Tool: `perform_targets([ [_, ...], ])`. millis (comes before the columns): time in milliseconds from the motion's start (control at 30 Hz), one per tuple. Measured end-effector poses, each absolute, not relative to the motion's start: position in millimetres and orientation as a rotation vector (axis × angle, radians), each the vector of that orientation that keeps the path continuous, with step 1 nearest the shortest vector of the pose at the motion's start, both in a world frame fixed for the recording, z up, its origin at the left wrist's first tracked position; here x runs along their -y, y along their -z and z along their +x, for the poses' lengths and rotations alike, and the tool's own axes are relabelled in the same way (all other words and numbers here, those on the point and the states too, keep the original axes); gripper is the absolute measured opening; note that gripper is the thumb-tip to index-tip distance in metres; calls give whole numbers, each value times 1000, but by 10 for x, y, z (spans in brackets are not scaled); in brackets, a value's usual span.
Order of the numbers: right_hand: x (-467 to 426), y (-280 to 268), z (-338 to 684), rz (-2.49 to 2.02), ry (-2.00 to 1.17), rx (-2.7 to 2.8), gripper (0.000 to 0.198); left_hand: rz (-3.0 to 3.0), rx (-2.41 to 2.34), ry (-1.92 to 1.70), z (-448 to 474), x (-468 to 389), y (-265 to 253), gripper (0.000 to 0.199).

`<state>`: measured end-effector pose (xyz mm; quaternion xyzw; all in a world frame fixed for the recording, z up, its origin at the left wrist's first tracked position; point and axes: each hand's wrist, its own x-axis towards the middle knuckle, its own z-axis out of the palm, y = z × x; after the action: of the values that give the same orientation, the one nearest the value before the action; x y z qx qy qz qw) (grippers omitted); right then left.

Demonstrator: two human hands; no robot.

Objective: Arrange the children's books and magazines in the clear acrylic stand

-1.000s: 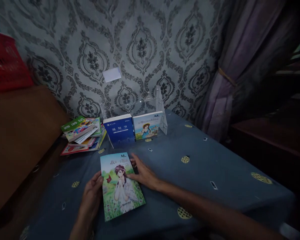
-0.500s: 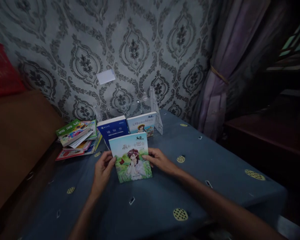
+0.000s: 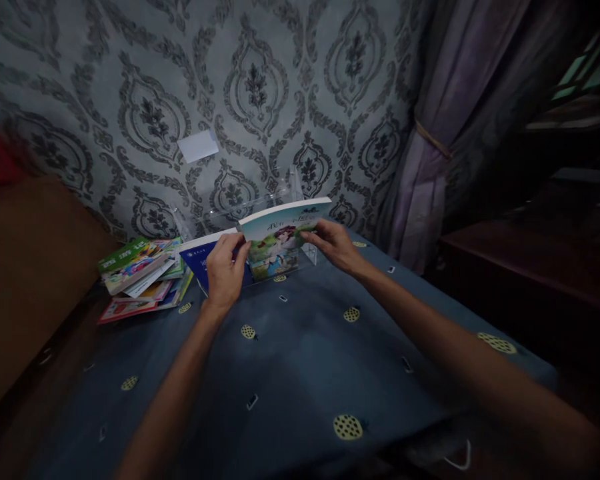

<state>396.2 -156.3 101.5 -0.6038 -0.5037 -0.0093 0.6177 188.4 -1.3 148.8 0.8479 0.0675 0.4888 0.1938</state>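
A thin paperback book [image 3: 265,227] with a green and blue illustrated cover is held upright, its top edge slightly bowed, at the right part of a clear acrylic rack [image 3: 180,220]. My left hand [image 3: 224,270] pinches its left edge. At its right side my right hand [image 3: 336,247] grips the edge between thumb and fingers. Directly below shows part of another illustrated cover [image 3: 275,265]; how the two books overlap I cannot tell. Blue-covered books [image 3: 194,257] stand in the rack's left part, partly hidden by my left hand.
A loose stack of colourful books [image 3: 137,267] lies on the blue tablecloth [image 3: 300,360] at the left. Behind the rack rises a patterned wall [image 3: 255,87] with a white card [image 3: 198,146] on it. A brown box-like surface [image 3: 35,267] borders the left, a tied curtain [image 3: 435,140] the right.
Both hands have carried the paperback up and away from me, from in front of the rack to its right part. It now covers most of the book standing there.
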Motion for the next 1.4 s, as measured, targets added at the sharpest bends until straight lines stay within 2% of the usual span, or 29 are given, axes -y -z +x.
perform_targets([
  [300, 1420, -736, 4100, -1440, 84, 1132, 47, 2459, -323, -1216, 2103, -69, -1234, 16],
  [600, 1377, -703, 4156, -1645, 147, 1182, 33, 2484, -450, -1110, 2209, -133, -1248, 10],
  [967, 1255, -433, 4126, -1881, 273, 1137, 23, 2483, -699, -963, 2031, -165, -934, 9],
  [1167, 1206, -421, 4148, -1808, 283, 952, 55, 2586, -719, -820, 2089, -139, -884, 16],
  [1400, 1106, -431, 4145, -1774, 288, 977, 47, 2607, -741, -774, 2093, -34, -840, 34],
])
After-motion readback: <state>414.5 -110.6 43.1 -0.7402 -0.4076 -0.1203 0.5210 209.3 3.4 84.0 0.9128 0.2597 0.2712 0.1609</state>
